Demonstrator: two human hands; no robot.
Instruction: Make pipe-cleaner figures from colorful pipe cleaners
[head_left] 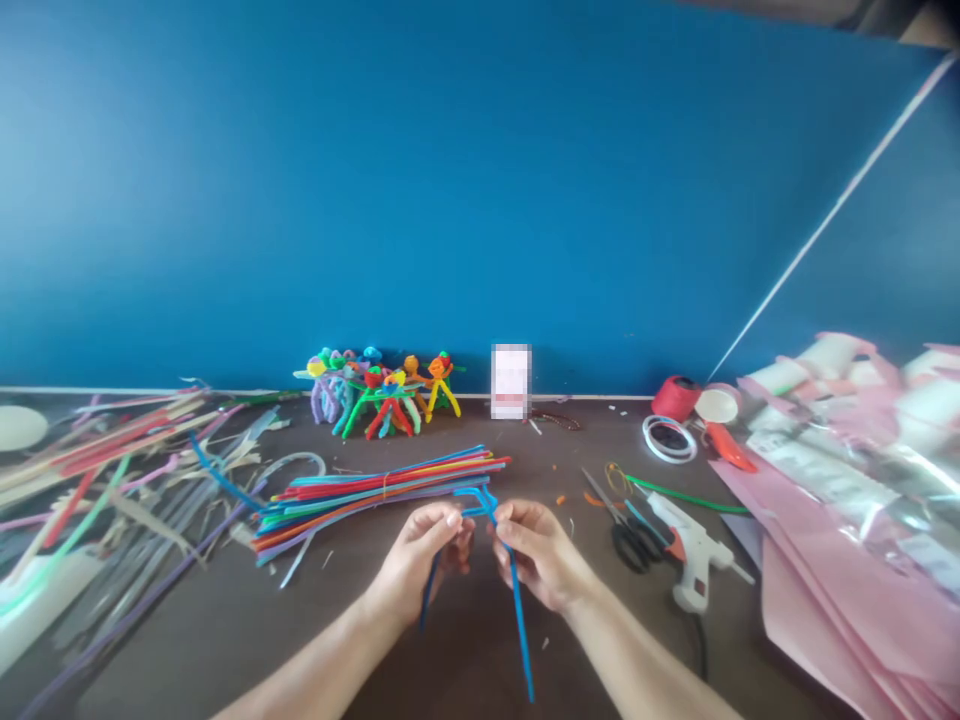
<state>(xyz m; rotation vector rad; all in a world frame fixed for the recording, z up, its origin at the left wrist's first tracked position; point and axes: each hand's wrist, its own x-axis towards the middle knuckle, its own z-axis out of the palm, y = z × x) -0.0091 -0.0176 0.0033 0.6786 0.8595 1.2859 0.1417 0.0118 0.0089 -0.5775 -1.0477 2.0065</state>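
Between my two hands is a bent blue pipe cleaner (520, 610), its folded part at the top and long ends hanging down. My left hand (429, 560) pinches it on one side, thumb against fingers. On the other side my right hand (541, 552) grips it near the bend. Whether it is one stem or two twisted together I cannot tell. Just beyond my hands lies a tied bundle of coloured pipe cleaners (375, 497). Several small pipe-cleaner figures (386, 400) stand farther back by the blue wall.
Black-handled scissors (634, 540) and a white glue gun (694, 560) lie to the right, its cord running forward. Pink sheets (825, 600) and plastic-wrapped rolls (847, 400) fill the far right. Loose sticks and stems (127, 470) clutter the left. A red thread spool (676, 397) stands at the back.
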